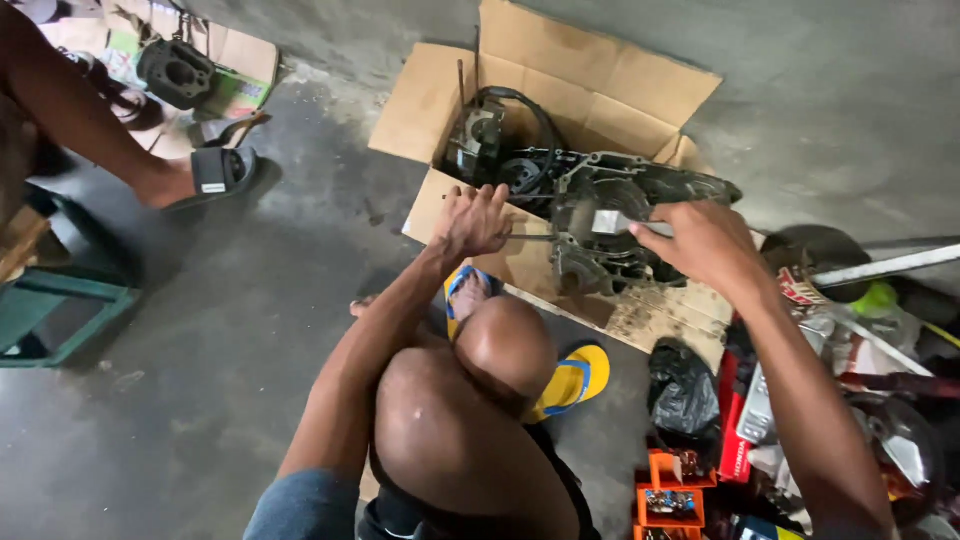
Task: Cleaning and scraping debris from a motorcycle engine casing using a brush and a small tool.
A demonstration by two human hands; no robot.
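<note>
The engine case (610, 225) is dull dark metal, greasy looking; it lies on matt brown cardboard (590, 90), and the floor (220, 330) is rough grey concrete

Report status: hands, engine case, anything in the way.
Left hand gripping a thin rod against the engine case. Right hand pressing a small grey piece onto it. Case sits on flattened cardboard; black hose loops behind.

Bare concrete floor (250, 330) open left of cardboard sheet (560, 90), engine case (610, 225) crowding the sheet's near edge, parts clutter (840, 400) blocking right, another person's sandalled foot (205, 175) far left.
</note>
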